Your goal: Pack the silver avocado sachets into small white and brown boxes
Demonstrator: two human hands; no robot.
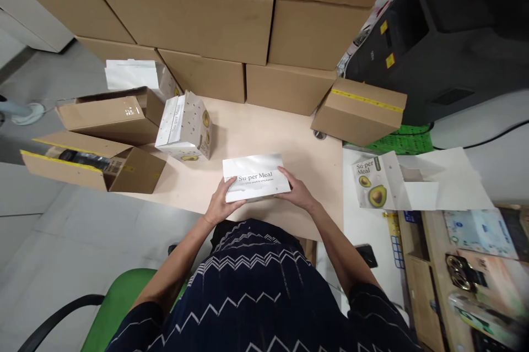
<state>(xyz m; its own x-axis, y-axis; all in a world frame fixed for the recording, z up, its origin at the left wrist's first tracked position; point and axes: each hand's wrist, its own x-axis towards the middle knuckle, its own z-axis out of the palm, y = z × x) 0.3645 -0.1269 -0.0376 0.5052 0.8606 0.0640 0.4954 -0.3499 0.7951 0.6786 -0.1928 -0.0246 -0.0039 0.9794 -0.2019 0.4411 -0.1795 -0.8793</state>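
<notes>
A white carton (258, 167) printed "Su-per Meal" is held between both hands at the near edge of the table. Around its left end curl the fingers of my left hand (221, 202), the thumb on the near side. My right hand (297, 191) grips the opposite end, fingers along the side. The carton's underside is hidden. To its left on the table stands another white carton (184, 126) with avocado pictures. Off to the right lies an opened, unfolded white carton (376, 181) with the same print.
Stacked brown cardboard boxes (223, 21) wall off the table's (248, 126) far side. Open brown boxes (136, 170) sit at the left edge. A taped brown box (359, 112) and a black printer (430, 43) are at right. A phone (366, 256) lies low right; a green chair (119, 308) stands behind.
</notes>
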